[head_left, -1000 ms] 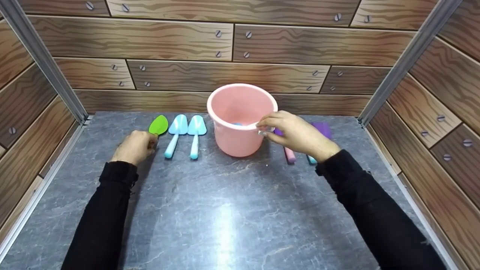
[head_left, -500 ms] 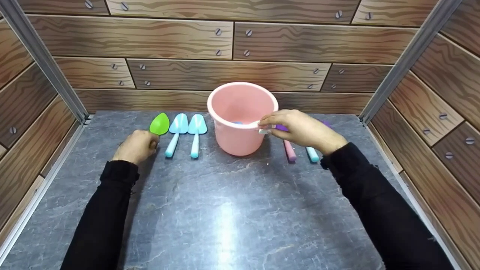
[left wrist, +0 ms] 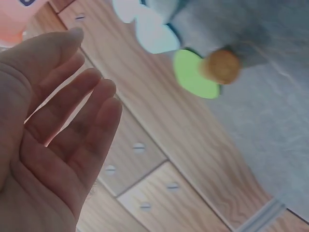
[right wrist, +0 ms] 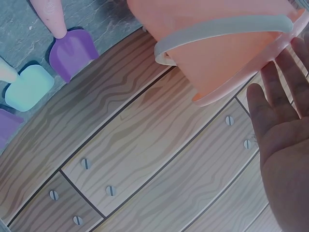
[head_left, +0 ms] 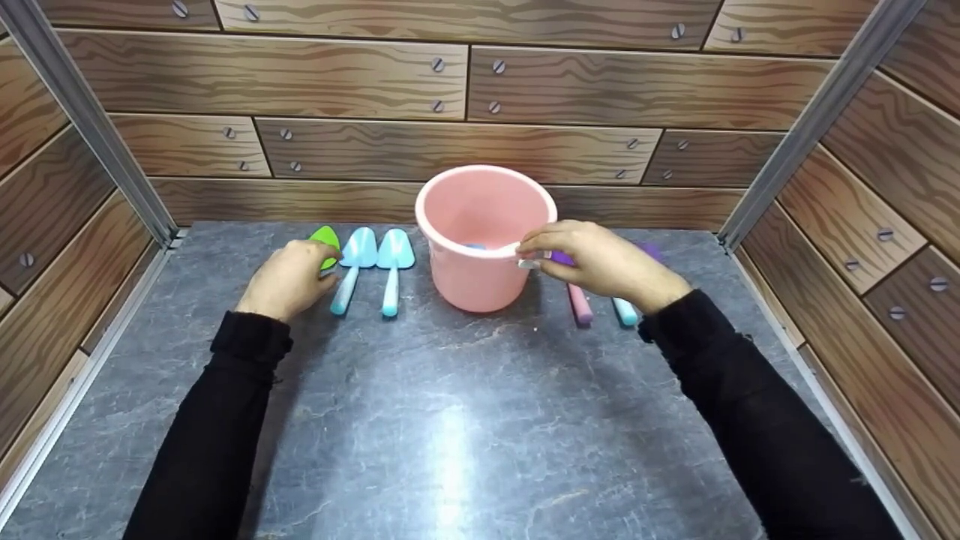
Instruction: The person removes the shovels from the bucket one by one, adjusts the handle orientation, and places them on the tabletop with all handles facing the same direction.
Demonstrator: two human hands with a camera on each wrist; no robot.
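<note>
My left hand (head_left: 289, 279) hovers over a toy shovel with a green blade (head_left: 325, 237). In the left wrist view its fingers are loosely bent with nothing between them, and the orange-brown handle (left wrist: 224, 66) of that shovel points up at the camera. Two light blue toy shovels (head_left: 360, 249) lie just right of this hand. My right hand (head_left: 592, 259) holds the near right rim of a pink bucket (head_left: 480, 289), its fingertips at the rim and the thumb below on the outside. The bucket stands upright, with something blue (head_left: 474, 246) showing inside.
Right of the bucket lie more toy shovels, partly hidden by my right hand: a purple one with a pink handle (right wrist: 74, 50), a light blue one (right wrist: 30, 88) and another purple one (right wrist: 7, 126). Wood-patterned walls (head_left: 360, 150) close off the grey table (head_left: 390, 420) on three sides.
My left hand, earlier low with curled fingers at the green shovel's handle, has risen and moved slightly right, its fingers opening away from the shovel. The right hand has stayed at the bucket's rim.
</note>
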